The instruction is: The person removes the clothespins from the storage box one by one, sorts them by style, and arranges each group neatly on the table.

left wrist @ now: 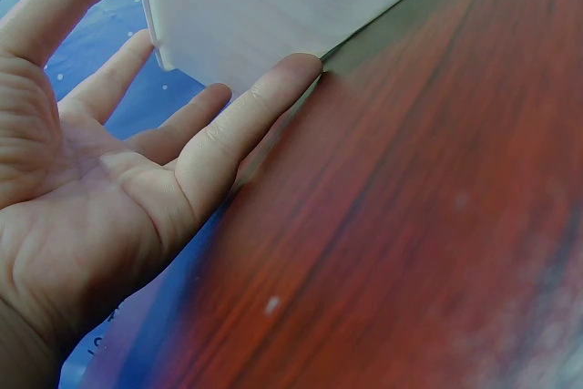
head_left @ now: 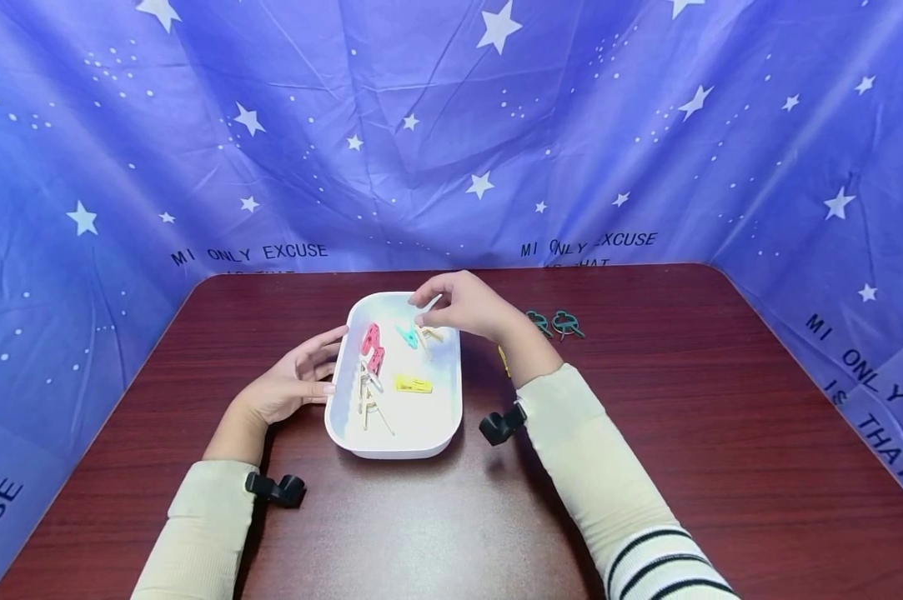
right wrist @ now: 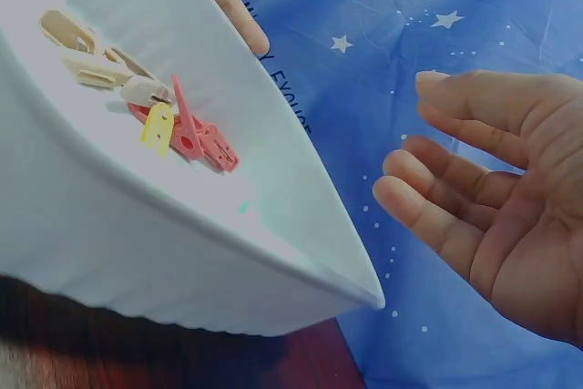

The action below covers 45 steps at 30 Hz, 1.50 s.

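A white tray point(head_left: 394, 454) on the table holds several clothespins. Red clothespins point(head_left: 372, 337) and beige ones point(head_left: 367, 404) lie along its left side, with a yellow clothespin point(head_left: 413, 383) near the middle. A teal clothespin point(head_left: 408, 335) and another beige clothespin point(head_left: 431, 333) are toward the far right corner. My left hand point(head_left: 293, 379) touches the tray's left side with extended fingers, thumb at the rim. Above the far right corner hovers my right hand point(head_left: 466, 307), its fingers loosely bent; the right wrist view shows nothing between these fingers point(right wrist: 428, 211).
To the right of the tray lie two dark green wire-like clips point(head_left: 567, 324), one partly behind the right wrist. A yellow item point(head_left: 504, 361) pokes out beside that wrist, mostly hidden. Blue star-printed cloth point(head_left: 421, 167) hangs at the back and sides of the brown table point(head_left: 684, 417).
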{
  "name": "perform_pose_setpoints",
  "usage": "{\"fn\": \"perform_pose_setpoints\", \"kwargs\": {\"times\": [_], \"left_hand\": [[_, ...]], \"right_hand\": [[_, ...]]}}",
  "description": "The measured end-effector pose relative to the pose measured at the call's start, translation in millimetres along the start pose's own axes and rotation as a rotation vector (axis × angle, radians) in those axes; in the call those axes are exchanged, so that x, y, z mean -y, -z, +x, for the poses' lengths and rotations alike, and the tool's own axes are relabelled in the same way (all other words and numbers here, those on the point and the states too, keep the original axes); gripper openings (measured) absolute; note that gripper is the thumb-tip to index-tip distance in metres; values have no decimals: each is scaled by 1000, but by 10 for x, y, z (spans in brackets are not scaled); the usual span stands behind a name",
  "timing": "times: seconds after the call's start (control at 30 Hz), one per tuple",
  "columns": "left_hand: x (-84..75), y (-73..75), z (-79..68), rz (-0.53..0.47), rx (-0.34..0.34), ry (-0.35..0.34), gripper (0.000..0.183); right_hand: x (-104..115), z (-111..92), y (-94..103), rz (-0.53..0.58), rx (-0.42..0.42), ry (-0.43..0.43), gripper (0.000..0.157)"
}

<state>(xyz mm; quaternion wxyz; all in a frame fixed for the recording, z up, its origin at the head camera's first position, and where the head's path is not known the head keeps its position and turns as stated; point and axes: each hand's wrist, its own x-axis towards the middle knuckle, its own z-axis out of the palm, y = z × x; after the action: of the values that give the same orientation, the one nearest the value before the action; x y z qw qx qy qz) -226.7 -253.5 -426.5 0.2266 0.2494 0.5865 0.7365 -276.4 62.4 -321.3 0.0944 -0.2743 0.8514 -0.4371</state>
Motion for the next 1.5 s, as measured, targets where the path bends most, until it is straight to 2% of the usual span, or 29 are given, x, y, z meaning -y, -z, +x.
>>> {"fn": "perform_pose_setpoints", "kwargs": {"times": [0.2, 0.4, 0.6, 0.97, 1.23, 1.5], "left_hand": [[5, -8, 1, 4, 2, -4, 88], [11, -16, -3, 11, 4, -21, 87], [-1, -20, -5, 14, 3, -11, 87], [2, -10, -12, 4, 5, -7, 88], [3, -12, -6, 12, 3, -29, 89], [17, 16, 0, 6, 12, -27, 87]], "right_hand": [[6, 118, -46, 60, 116, -31, 25], [3, 245, -100, 136, 244, -125, 30], [-7, 363, -171, 111, 347, -208, 33], [-87, 494, -307, 236, 470, -271, 35], [-177, 543, -451, 203, 615, -295, 30], [-237, 557, -590, 191, 747, -365, 32]]}}
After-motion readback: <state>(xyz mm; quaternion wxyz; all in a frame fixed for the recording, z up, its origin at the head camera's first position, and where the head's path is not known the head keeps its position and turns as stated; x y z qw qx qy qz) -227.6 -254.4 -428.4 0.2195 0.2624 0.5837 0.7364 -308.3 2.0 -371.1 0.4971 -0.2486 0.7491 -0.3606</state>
